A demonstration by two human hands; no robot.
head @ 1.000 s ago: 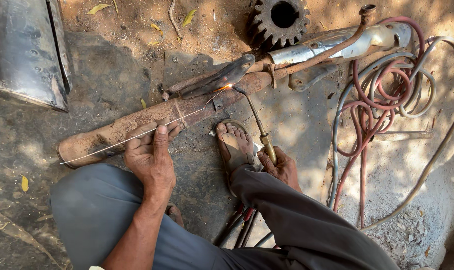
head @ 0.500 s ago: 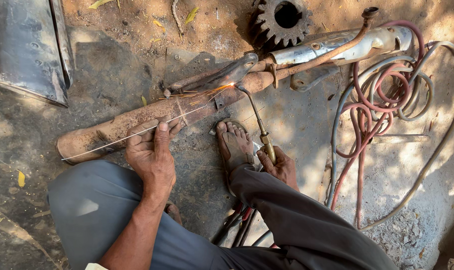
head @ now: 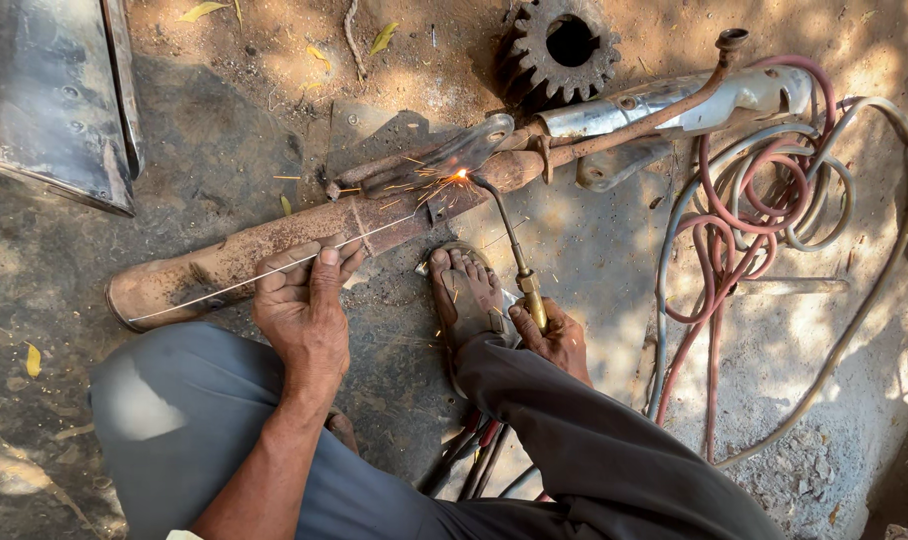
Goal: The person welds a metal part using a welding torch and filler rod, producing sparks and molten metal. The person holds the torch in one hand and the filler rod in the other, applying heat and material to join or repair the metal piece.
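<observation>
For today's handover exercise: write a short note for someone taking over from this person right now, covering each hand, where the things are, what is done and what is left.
Left hand: grip on thin filler rod, its tip fed toward the flame.
Right hand: grip on brass-necked torch, lit, sparks flying at the joint.
Rusty pipe lies on the ground; a sandalled foot rests beside it.
Hoses lie coiled to the right, gear above.
Done: heating is under way at the joint.
Left: cannot tell how much seam remains.

A thin filler rod (head: pixel 274 272) lay slanted across a rusty pipe (head: pixel 304 245) on the ground; the brass-necked torch (head: pixel 509 240) flamed at its far-right end, throwing sparks.
</observation>
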